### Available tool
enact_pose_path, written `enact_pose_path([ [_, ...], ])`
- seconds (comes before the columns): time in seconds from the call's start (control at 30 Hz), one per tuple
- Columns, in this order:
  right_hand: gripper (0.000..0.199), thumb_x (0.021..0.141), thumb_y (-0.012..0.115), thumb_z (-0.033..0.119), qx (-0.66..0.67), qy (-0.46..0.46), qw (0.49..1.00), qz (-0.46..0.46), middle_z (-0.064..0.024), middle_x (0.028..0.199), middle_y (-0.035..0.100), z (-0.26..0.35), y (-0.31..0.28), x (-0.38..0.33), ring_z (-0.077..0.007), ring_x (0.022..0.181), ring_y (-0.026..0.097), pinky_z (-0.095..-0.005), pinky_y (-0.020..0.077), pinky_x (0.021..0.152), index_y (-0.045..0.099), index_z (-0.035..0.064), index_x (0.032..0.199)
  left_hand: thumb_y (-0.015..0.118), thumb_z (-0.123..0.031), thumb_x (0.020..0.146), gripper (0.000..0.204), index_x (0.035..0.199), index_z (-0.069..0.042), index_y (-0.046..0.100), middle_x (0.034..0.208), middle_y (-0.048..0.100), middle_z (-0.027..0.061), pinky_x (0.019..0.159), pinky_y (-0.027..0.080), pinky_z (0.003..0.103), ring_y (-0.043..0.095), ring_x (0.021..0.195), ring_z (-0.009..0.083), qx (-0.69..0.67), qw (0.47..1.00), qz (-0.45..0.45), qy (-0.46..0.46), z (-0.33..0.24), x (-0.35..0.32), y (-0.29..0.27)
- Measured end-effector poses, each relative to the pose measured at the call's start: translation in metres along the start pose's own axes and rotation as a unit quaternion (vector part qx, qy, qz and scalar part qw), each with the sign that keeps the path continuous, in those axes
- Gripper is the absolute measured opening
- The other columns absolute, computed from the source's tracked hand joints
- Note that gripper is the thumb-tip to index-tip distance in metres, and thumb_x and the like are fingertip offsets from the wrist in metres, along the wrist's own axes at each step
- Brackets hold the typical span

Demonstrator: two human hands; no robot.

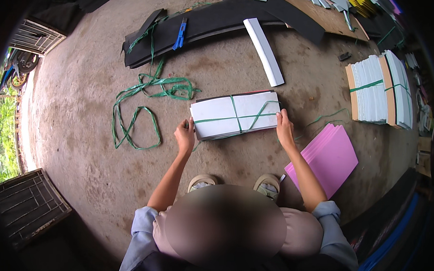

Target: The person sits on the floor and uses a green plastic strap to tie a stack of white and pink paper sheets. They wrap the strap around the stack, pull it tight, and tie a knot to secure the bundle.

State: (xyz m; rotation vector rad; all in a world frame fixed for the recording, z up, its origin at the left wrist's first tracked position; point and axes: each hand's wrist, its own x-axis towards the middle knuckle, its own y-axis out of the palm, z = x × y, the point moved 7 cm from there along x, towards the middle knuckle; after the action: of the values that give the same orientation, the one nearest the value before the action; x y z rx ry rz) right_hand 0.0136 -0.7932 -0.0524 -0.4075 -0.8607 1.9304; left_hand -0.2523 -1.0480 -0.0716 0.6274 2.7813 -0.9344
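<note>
In front of me a stack of white sheets (215, 128), tied crosswise with green plastic twine (237, 118), lies on the floor. Dark and red layers show along its far edge. My left hand (184, 134) grips the stack's left end, fingers curled at its edge. At the right end, my right hand (285, 129) holds the stack between thumb and fingers. A loose tail of twine trails off to the right of the bundle. Pink sheets (330, 157) lie fanned beside my right forearm.
Loose green twine (134, 127) lies tangled at left. Beyond it, a blue cutter (180, 34) rests on long black sheets (217, 20). A white strip (265, 53) lies ahead, and tied bundles of white sheets (371, 89) stand at right. Metal grille gates (30, 202) flank the left opening.
</note>
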Motion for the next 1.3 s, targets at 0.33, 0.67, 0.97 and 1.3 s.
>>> enact_pose_path([
  [0.33, 0.022, 0.093, 0.036, 0.027, 0.017, 0.048, 0.997, 0.064, -0.0198, 0.081, 0.051, -0.001, 0.007, 0.002, -0.0449, 0.082, 0.049, -0.0469, 0.0377, 0.065, 0.031, 0.0055, 0.088, 0.053, -0.036, 0.085, 0.038, 0.076, 0.002, 0.054, 0.08, 0.056, 0.015, 0.067, 0.041, 0.037, 0.054, 0.071, 0.0254, 0.035, 0.999, -0.033, -0.008, 0.004, -0.007, -0.01],
  [0.67, 0.021, 0.091, 0.04, 0.026, -0.021, 0.02, 0.999, 0.044, -0.02, 0.085, 0.056, -0.007, 0.002, -0.001, -0.043, 0.081, 0.052, -0.0478, 0.0403, 0.065, 0.036, 0.0054, 0.092, 0.065, -0.034, 0.072, 0.036, 0.095, -0.01, 0.052, 0.096, 0.047, 0.0051, 0.079, 0.034, 0.037, 0.043, 0.094, 0.0237, 0.261, 0.817, 0.118, 0.501, -0.112, -0.099, 0.045],
  [0.97, 0.027, 0.09, 0.039, 0.028, -0.067, 0.017, 0.997, 0.032, -0.0221, 0.089, 0.058, -0.004, -0.003, 0.0, -0.0424, 0.085, 0.053, -0.0481, 0.0425, 0.069, 0.042, 0.0051, 0.104, 0.058, -0.022, 0.074, 0.019, 0.086, -0.011, 0.049, 0.084, 0.046, 0.0036, 0.072, 0.036, 0.031, 0.045, 0.087, 0.0193, 0.24, 0.71, 0.245, 0.614, -0.093, -0.11, 0.063],
  [1.3, 0.017, 0.089, 0.041, 0.022, -0.038, 0.029, 0.999, 0.023, -0.0207, 0.083, 0.059, 0.001, -0.003, 0.001, -0.042, 0.079, 0.055, -0.0478, 0.0435, 0.062, 0.041, 0.0053, 0.093, 0.068, -0.001, 0.057, 0.025, 0.079, -0.007, 0.058, 0.085, 0.052, 0.0072, 0.074, 0.046, 0.037, 0.051, 0.087, 0.0264, 0.407, 0.853, 0.188, 0.269, -0.005, -0.021, -0.106],
])
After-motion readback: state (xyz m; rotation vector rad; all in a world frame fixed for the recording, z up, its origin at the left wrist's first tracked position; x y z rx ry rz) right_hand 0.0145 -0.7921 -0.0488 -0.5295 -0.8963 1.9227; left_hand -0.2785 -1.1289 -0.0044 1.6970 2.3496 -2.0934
